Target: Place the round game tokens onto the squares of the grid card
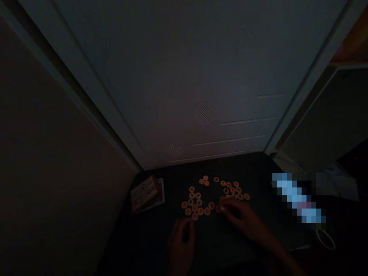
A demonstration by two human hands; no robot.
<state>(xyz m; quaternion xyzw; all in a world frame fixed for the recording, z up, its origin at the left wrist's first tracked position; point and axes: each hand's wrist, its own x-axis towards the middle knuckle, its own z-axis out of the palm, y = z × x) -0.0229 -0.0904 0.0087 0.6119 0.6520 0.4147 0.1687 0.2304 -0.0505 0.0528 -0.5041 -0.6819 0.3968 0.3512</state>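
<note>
Round wooden xiangqi pieces with red or dark characters lie on a dark table (155, 245). My right hand (241, 216) reaches in from the right, thumb and fingertips closed at the edge of a red-marked xiangqi piece (219, 209). A cluster of pieces (232, 189) sits just beyond its knuckles. My left hand (181, 239) is curled near the table's front, close to a red-marked piece (194, 216) at the bottom of the left cluster (194, 207). What its fingers hold, if anything, is hidden in the dark. Three blank-looking pieces (205, 181) lie together farther back.
An open box with a patterned lid (144, 193) rests at the table's left. Behind stands a pale panel (184, 76) with embossed hearts. To the right are a bright pixelated object (299, 199) and a white cord loop (326, 239). The room is very dim.
</note>
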